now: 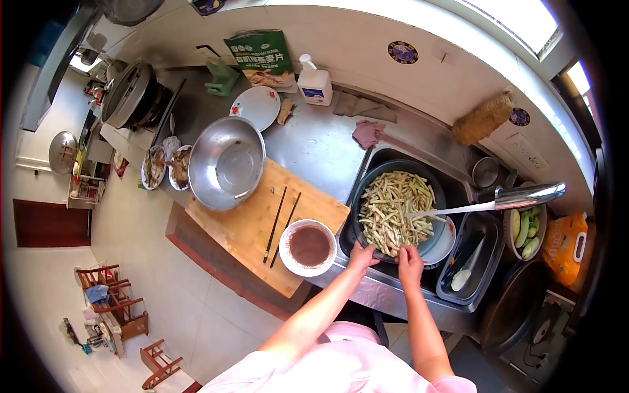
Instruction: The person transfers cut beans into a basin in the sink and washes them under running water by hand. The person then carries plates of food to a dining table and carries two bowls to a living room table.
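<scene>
A dark round basin [357,196] sits in the sink, heaped with pale green cut vegetable strips [396,209]. At its near rim, my left hand [362,256] is closed, fingers curled around the edge. My right hand [411,259] is a little to the right, thumb and fingers pinched together at the rim beside the strips. Whatever lies between those fingertips is too small to make out. From the chrome faucet [534,194] a pale stream like running water reaches the strips. A white plate [444,242] shows partly beneath the basin's right side.
Left of the sink, a wooden cutting board [226,219] bears chopsticks [276,226], a bowl of brownish liquid [310,247] and a large steel bowl [227,164]. A black tray with a white spoon [460,280] stands at right. Behind are a pump bottle [315,85] and plate [255,108].
</scene>
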A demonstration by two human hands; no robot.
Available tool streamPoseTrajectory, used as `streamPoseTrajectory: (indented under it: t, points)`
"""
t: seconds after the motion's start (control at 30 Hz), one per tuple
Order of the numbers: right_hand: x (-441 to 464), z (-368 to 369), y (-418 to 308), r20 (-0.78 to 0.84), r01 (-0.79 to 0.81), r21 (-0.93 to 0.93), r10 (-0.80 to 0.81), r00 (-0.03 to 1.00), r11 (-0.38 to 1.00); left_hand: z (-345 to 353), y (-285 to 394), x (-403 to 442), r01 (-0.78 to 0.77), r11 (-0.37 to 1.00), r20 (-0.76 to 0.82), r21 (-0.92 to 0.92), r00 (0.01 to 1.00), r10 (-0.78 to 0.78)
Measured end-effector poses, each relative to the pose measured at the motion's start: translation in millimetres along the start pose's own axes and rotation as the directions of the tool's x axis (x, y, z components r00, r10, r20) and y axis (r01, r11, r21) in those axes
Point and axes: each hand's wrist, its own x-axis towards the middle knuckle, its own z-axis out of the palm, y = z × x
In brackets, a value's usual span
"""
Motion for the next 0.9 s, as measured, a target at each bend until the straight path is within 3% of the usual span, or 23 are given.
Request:
streamPoseTrajectory:
  t: [0.03,0.07,0.13,0.2,0.27,0.4,0.5,0.67,0.77,0.9]
  points:
    - [-5,-4,6,0.102,-0.351,0.222,0.337,0.936,0.91,1,0,-1,-0.004,1.0,0.001,-0.007,1.0,0.004]
    - [-10,-7,13,0.105,-0.345,0.218,0.329,0.938,0.913,1,1,-1,-0.01,1.0,0.01,-0.01,1.0,0.011]
    - [-15,-14,25,0.078,-0.528,0.278,0.528,0.845,0.803,0,2,0,-0.026,0.999,0.015,-0.02,1.0,0.026]
    - [-16,-20,35,0.087,-0.565,0.337,0.572,0.815,0.753,0,-2,3,-0.011,1.0,0.007,-0.022,1.0,0.011]
    - [-10,-23,46,0.132,-0.625,0.559,0.685,0.716,0.545,-1,-5,5,-0.023,0.999,0.018,-0.037,1.0,0.024]
    - [9,-12,83,0.398,-0.697,0.641,0.637,0.661,0.323,0,-6,7,-0.037,0.998,0.029,-0.041,0.999,0.038]
    - [18,-2,86,0.478,-0.67,0.696,0.531,0.7,0.257,1,-2,4,-0.025,1.0,0.002,0.016,1.0,0.025]
    - [24,8,80,0.49,-0.661,0.738,0.567,0.662,0.134,0,-2,4,-0.001,1.0,-0.024,-0.008,1.0,0.001]
    - [23,6,84,0.49,-0.677,0.717,0.573,0.657,0.163,-2,-4,7,0.034,0.999,0.07,-0.036,0.997,-0.032]
    - [25,5,82,0.522,-0.72,0.673,0.583,0.623,0.167,1,5,-14,0.046,0.998,-0.004,0.043,0.999,-0.046]
